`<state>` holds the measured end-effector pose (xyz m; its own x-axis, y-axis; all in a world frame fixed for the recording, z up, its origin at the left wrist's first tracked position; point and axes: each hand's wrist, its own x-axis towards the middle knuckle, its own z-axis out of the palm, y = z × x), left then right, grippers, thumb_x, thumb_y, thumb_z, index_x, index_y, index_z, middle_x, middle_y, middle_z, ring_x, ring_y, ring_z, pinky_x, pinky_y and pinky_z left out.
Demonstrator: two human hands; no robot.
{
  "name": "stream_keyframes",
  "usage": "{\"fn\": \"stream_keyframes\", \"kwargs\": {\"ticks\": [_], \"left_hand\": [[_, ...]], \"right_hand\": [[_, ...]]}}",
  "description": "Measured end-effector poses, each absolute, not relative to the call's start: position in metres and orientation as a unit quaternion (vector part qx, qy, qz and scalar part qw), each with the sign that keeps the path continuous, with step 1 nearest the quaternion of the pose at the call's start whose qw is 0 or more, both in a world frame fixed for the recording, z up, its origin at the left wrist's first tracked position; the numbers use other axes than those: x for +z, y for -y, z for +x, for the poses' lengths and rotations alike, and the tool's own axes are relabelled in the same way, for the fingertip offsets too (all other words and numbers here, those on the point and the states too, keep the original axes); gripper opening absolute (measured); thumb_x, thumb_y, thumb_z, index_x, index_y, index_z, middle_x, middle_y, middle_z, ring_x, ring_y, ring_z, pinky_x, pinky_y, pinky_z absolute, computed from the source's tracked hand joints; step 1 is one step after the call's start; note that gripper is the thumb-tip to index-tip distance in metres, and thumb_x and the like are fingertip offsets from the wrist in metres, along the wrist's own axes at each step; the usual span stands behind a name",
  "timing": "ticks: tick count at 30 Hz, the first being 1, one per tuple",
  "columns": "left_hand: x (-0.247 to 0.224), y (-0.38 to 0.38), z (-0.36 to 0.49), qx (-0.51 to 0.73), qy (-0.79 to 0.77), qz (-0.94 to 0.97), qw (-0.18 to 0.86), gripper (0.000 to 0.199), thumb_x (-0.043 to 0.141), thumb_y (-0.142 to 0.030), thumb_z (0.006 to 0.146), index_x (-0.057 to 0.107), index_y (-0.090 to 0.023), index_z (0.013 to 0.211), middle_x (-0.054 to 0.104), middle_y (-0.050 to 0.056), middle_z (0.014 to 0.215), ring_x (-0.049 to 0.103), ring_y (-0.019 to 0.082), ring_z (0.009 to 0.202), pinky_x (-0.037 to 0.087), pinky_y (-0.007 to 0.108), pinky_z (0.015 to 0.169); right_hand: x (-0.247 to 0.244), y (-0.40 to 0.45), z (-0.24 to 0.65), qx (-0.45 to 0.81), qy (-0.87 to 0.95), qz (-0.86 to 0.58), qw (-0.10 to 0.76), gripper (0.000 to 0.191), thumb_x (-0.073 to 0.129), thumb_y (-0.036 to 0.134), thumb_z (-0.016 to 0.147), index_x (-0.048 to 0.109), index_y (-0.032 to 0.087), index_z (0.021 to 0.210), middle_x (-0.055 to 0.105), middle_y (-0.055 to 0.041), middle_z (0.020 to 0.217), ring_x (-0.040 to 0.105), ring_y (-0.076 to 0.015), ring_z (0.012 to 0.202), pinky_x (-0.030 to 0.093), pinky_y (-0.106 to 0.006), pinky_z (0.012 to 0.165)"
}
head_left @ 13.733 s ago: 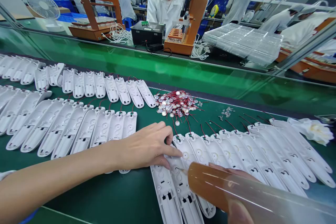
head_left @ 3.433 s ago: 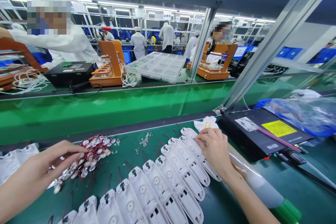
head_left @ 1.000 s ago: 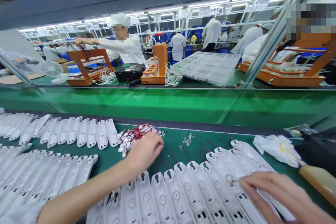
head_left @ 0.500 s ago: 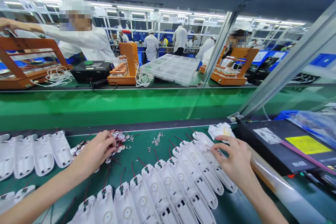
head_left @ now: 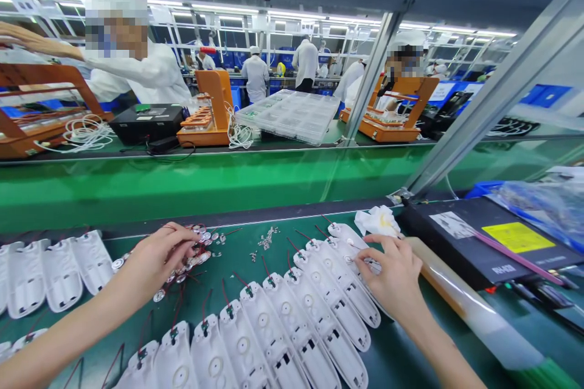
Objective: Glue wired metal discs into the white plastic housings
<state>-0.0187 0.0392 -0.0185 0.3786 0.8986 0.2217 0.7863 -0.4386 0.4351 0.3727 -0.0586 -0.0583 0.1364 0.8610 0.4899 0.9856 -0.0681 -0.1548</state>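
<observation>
A slanting row of white plastic shells point(head_left: 263, 322) lies on the green bench, many with a small green board and a red wire at the top end. My right hand point(head_left: 390, 270) is at the far right shells, thumb and forefinger curled together in a pinch; whatever is between the tips is too small to make out. A small round disc point(head_left: 349, 259) sits close to those fingertips. On the left, my left hand point(head_left: 164, 255) has its fingers bent down into a pile of round metal discs with red wires point(head_left: 201, 255). What its fingertips grip is hidden.
More white shells point(head_left: 64, 276) line the left side. Tiny metal parts point(head_left: 267, 238) lie behind the row. Crumpled tissue point(head_left: 378, 220), a clear-wrapped roll point(head_left: 474, 310) and a black box point(head_left: 497, 237) stand right. Beyond the green partition point(head_left: 205, 182), co-workers stand near orange fixtures point(head_left: 214, 112).
The whole view has shifted slightly, so most things appear further left. My left hand stays at the disc pile with its fingers a little lower; my right hand stays at the far right shells.
</observation>
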Motion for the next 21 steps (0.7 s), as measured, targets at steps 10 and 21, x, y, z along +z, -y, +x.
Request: {"fn": "stream_keyframes", "kwargs": {"ticks": [10,21], "left_hand": [[-0.006,-0.026,-0.006,0.235,-0.53,0.793,0.189,0.033,0.035,-0.04,0.08,0.059,-0.019,0.087,0.057,0.002,0.073,0.055,0.014,0.064,0.046,0.024,0.061],[0.025,0.0,0.026,0.266,-0.597,0.611,0.446,0.042,0.06,-0.02,0.068,0.042,-0.016,0.106,0.051,-0.007,0.058,0.051,0.009,0.045,0.038,0.014,0.036]], "right_hand": [[-0.057,0.058,0.37,-0.19,0.69,-0.668,0.204,0.026,0.044,0.028,0.084,0.066,0.032,0.071,0.056,-0.0006,0.104,0.042,-0.0264,0.101,0.028,-0.044,0.078],[-0.015,0.042,0.337,-0.225,0.749,-0.492,0.381,0.01,0.055,0.034,0.077,0.06,0.033,0.086,0.063,-0.0002,0.095,0.054,-0.0228,0.084,0.039,-0.041,0.073]]}}
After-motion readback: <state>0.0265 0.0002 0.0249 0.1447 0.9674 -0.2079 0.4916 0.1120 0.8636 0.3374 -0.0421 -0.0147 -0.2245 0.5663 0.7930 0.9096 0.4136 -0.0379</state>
